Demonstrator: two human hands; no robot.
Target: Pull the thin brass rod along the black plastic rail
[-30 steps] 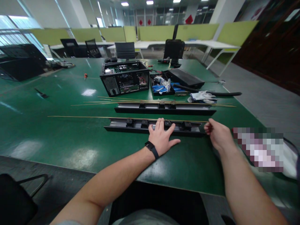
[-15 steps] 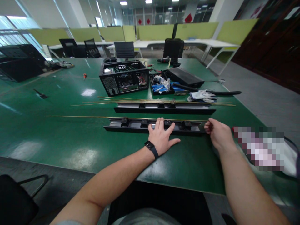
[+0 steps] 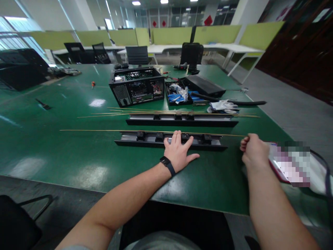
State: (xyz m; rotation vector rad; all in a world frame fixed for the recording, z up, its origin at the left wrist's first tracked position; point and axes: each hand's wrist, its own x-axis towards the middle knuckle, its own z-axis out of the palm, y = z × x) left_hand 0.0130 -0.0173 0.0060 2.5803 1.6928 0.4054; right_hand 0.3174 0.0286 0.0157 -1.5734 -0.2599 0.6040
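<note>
Our right hand [image 3: 253, 151] has its fingers [image 3: 244, 143] curled tight around the right end of a long thin rod [image 3: 145, 131]. The rod runs far to the left, lying across the back edge of the near black rail [image 3: 145, 138]. Its right end pokes out past the end of that rail.

Our left hand [image 3: 179, 151] lies flat with its fingers [image 3: 177, 138] spread apart. The fingertips press down on the middle of the near black rail, and the palm rests on the green bench [image 3: 78, 152]. A black watch [image 3: 168, 165] sits on that wrist. The rail has small black blocks [image 3: 160, 136] sitting in a row along it.

Just behind it lies a second black rail [image 3: 182, 121], side by side with the first. A bunch of more thin rods [image 3: 117, 111] lies along the back of that one.

Farther back we see an open black computer case [image 3: 136, 86] with its insides showing. To the right of it is a small black tray [image 3: 179, 94] with blue and white bits in it. A pair of white gloves [image 3: 223, 106] lies near the right end of the second rail, and a black hose [image 3: 241, 102] lies just behind them.

Office chairs [image 3: 137, 55] stand at the far side of the bench.
</note>
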